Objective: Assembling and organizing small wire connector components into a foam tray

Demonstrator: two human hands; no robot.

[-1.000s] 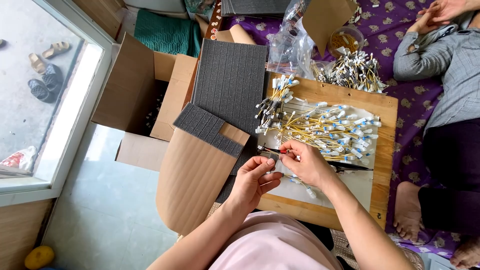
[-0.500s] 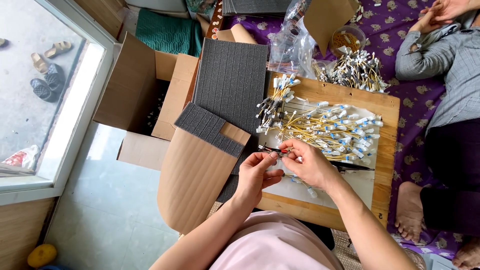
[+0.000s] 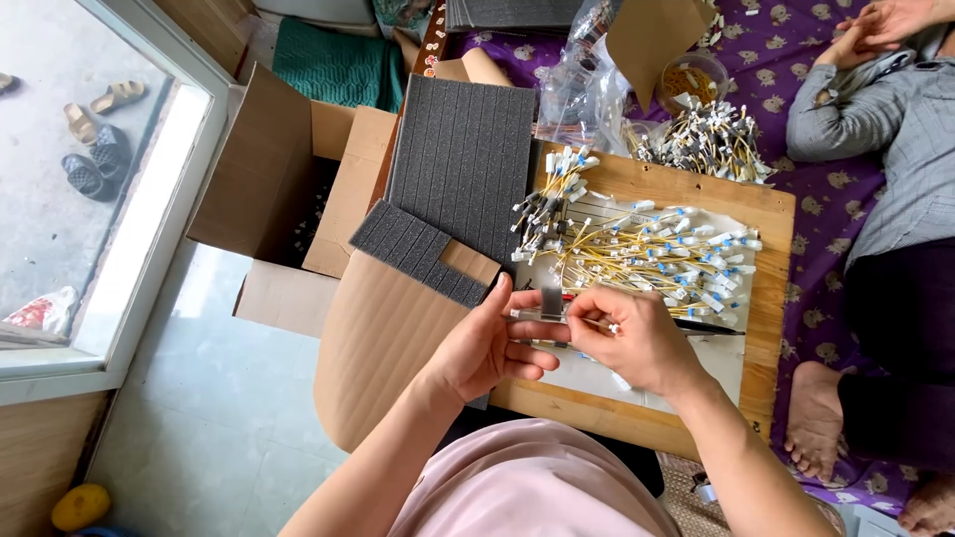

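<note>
A small, flat, grey-silver rectangular metal piece (image 3: 550, 302) is pinched between both hands above the near-left part of the light wooden board (image 3: 766, 298). It looks smooth and thin; finer detail is too small to tell. The left hand (image 3: 487, 348) holds it from the left, thumb raised along its edge and fingers curled below it. The right hand (image 3: 632, 338) closes on it from the right with thumb and forefinger, the fingertips narrowed tight, and a thin yellow wire with a small white end (image 3: 614, 327) runs under that hand. The piece sits right between the two sets of fingertips, touching both.

Just beyond the hands, a heap of thin yellow wires with white and blue connector tips (image 3: 657, 261) lies on a white sheet across the middle of the board. A dark grey ribbed foam sheet (image 3: 463, 159) lies past the board's left edge, with a smaller strip of the same grey foam (image 3: 418, 254) on a brown corrugated cardboard panel (image 3: 383, 338). Another person in a grey sleeve (image 3: 875, 119) sits beyond the right edge.
</note>
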